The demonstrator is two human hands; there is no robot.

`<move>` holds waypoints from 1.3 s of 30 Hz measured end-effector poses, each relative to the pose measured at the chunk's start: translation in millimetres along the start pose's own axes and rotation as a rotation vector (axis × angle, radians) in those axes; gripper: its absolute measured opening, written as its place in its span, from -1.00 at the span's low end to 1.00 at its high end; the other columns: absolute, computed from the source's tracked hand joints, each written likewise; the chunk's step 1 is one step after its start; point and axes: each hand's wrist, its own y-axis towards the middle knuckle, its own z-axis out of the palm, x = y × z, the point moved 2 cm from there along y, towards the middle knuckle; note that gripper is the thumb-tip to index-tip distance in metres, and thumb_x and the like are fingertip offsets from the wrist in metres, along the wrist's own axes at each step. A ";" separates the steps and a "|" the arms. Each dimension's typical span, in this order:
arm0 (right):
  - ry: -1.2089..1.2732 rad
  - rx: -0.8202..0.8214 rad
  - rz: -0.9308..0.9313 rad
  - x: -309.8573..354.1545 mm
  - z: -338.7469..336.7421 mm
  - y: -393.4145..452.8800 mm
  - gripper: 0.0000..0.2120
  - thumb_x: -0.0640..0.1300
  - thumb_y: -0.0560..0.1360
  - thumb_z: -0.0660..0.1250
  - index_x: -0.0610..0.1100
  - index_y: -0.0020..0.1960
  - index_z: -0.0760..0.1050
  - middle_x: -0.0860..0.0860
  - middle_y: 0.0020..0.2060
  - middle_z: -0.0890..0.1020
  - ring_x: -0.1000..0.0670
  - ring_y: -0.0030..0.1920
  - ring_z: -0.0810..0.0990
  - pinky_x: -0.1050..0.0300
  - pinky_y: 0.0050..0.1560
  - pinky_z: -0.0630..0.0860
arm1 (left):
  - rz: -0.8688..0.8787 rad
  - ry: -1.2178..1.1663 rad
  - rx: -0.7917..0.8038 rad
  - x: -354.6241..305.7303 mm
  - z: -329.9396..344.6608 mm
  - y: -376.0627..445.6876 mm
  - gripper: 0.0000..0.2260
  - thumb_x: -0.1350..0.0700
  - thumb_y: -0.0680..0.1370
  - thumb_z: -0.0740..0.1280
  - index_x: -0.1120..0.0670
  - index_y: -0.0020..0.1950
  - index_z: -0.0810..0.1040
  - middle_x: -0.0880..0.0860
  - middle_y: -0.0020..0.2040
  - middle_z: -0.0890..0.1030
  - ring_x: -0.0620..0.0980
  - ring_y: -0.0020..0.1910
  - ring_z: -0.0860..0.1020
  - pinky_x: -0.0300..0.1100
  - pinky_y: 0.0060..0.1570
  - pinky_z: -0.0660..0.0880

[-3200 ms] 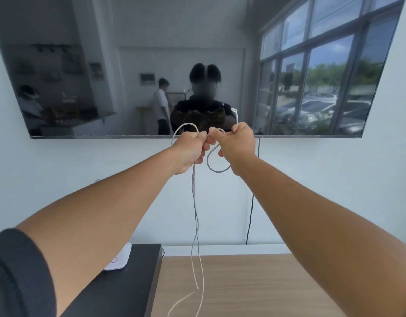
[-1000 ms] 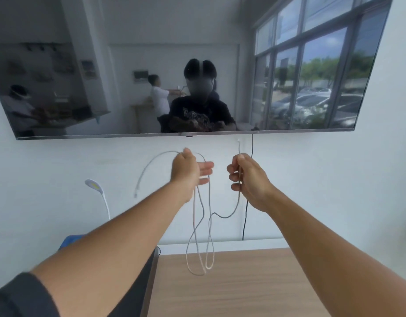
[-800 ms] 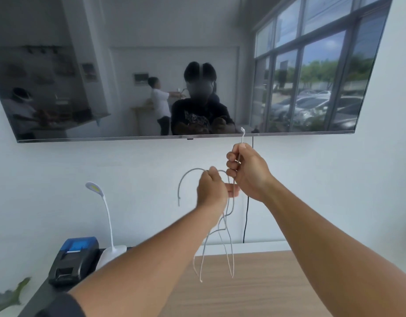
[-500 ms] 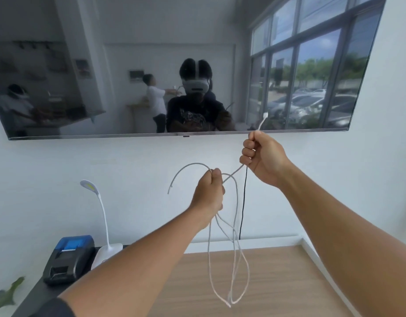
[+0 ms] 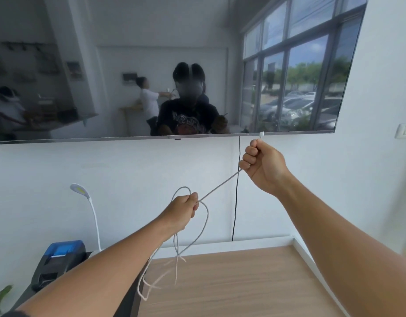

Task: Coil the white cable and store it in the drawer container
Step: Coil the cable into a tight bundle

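I hold the white cable (image 5: 220, 187) in both hands in front of a white wall. My left hand (image 5: 182, 210) is closed around a bunch of its loops, which hang down in slack, blurred strands over the wooden tabletop (image 5: 254, 282). A straight stretch runs taut up and to the right into my right hand (image 5: 263, 167), a fist closed near one end. The white plug tip sticks out above that fist. No drawer container is in view.
A large wall-mounted screen (image 5: 83, 65) hangs above, with a black cord (image 5: 236, 202) dropping from it to the table. At the left stand a white gooseneck lamp (image 5: 92, 216) and a black-and-blue printer (image 5: 60, 259) on a dark surface. A wall switch (image 5: 405, 131) is at the right.
My hands have moved apart, the right one farther right and the left one lower, so the cable between them is now taut. The hanging loops swing and blur.
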 end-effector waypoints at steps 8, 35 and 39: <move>-0.157 0.080 0.120 -9.4 1.8 -9.3 -0.70 -0.19 0.64 0.11 -0.05 -0.26 0.36 0.07 -0.41 0.19 0.07 -0.47 0.08 0.20 -0.52 0.06 | -0.317 -0.469 0.089 2.5 -5.2 -2.7 -0.65 0.04 0.66 0.09 -0.03 -0.34 0.30 -0.07 -0.44 0.17 -0.07 -0.54 0.04 -0.28 -0.55 -0.02; -0.804 -0.239 0.148 -76.4 -1.0 -33.4 -0.67 -0.25 0.68 -0.02 -0.29 0.18 0.50 -0.05 -0.10 0.73 -0.02 -0.24 0.69 0.13 -0.17 0.60 | -0.131 -0.272 -0.023 -66.3 -35.6 -7.0 -0.70 -0.08 0.69 0.05 0.01 -0.19 0.31 -0.08 -0.46 0.21 -0.08 -0.54 0.07 -0.24 -0.52 0.00; -0.547 -0.234 0.124 -74.4 4.9 -26.2 -0.66 -0.24 0.70 0.00 -0.30 0.20 0.54 -0.08 0.00 0.76 0.00 -0.10 0.76 0.09 0.15 0.53 | -0.068 -0.305 0.008 -58.4 -29.9 -17.2 -0.66 -0.12 0.69 0.04 0.00 -0.21 0.29 -0.08 -0.43 0.20 -0.08 -0.53 0.06 -0.25 -0.53 0.00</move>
